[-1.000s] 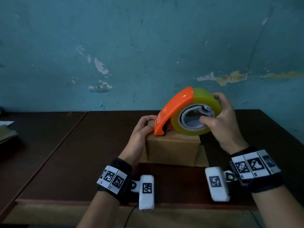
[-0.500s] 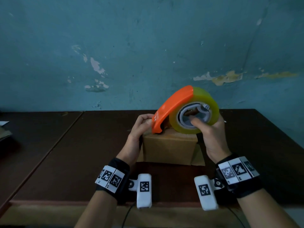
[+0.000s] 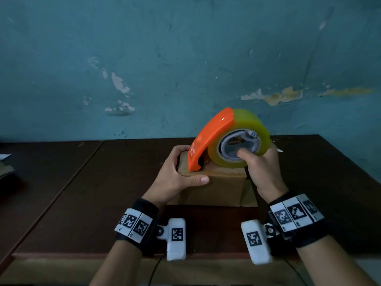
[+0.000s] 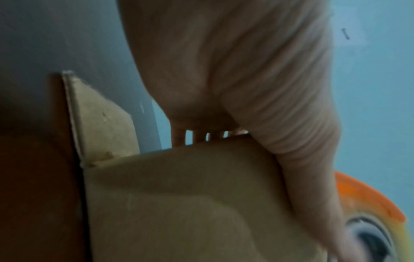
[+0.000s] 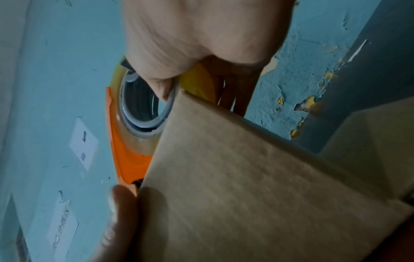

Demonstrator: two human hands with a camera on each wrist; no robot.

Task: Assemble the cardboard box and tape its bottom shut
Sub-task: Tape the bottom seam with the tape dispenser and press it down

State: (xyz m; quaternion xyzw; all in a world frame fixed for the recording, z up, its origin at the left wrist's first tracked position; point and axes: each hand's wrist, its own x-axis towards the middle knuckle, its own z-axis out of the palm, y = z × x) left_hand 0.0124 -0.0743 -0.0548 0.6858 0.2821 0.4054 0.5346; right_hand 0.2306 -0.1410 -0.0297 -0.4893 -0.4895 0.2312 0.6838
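Box sits upside down on the bench, between the two hands, its closed bottom flaps facing up and its other flaps splayed on the bench beneath it. Left hand grips the box's left top corner, fingers curled over the far edge and thumb pressed along the near face, steadying it. Right hand holds the tape dispenser from the right, thumb hooked into the grey core and fingers wrapped round the yellow roll. The orange nose of the dispenser touches the box top just beside the left thumb, at the left end.

The step in hand looks like the taping itself: the dispenser is planted at the start of the seam. Whether any tape has stuck down yet, I cannot tell. The next move likely calls for pressing the nose down and drawing the dispenser rightward along the seam toward the right hand's side, while the left hand keeps the box from sliding or tipping.
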